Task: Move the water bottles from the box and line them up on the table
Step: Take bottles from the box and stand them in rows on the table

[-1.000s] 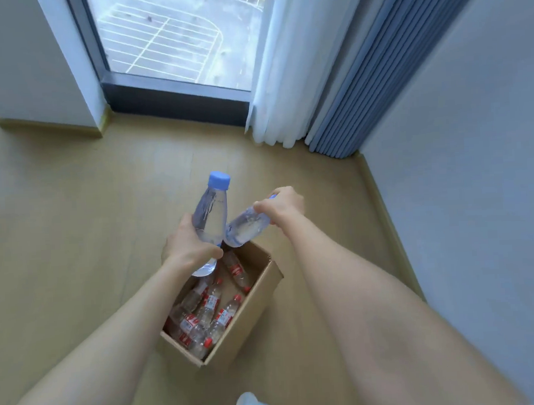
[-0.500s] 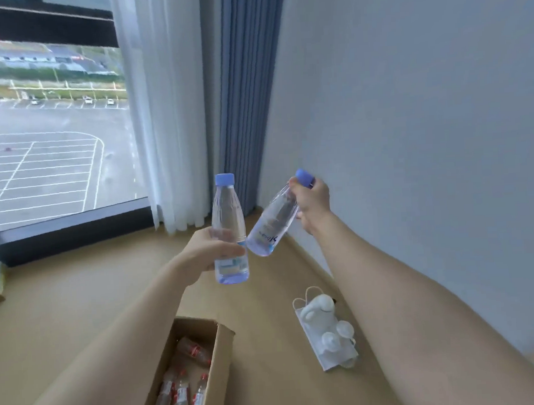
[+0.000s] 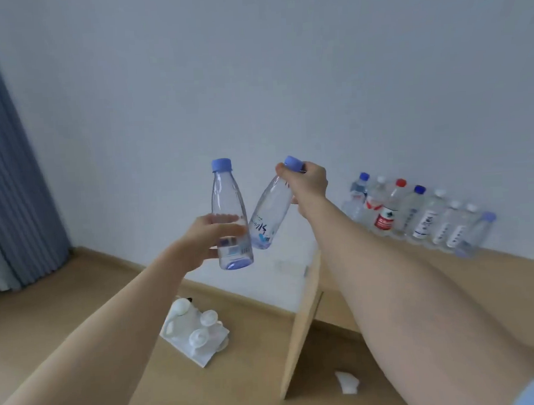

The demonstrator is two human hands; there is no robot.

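Observation:
My left hand (image 3: 204, 239) grips the lower body of an upright clear water bottle (image 3: 227, 204) with a blue cap. My right hand (image 3: 308, 181) holds a second blue-capped bottle (image 3: 271, 214) by its neck, tilted so its base leans against the first bottle. Both are raised in front of the white wall. A row of several water bottles (image 3: 415, 216) with blue, white and red caps stands against the wall on the light wooden table (image 3: 516, 269) at the right. The box is out of view.
The table's side panel (image 3: 300, 330) drops to the wooden floor. A white tray with a teapot and cups (image 3: 193, 330) sits on the floor below my left hand. A white scrap (image 3: 348, 382) lies under the table. A blue curtain (image 3: 11, 184) hangs at the left.
The view has swung right from the box and window to the wall and table. Both hands carry their bottles along with it; the row of bottles on the table has come into sight.

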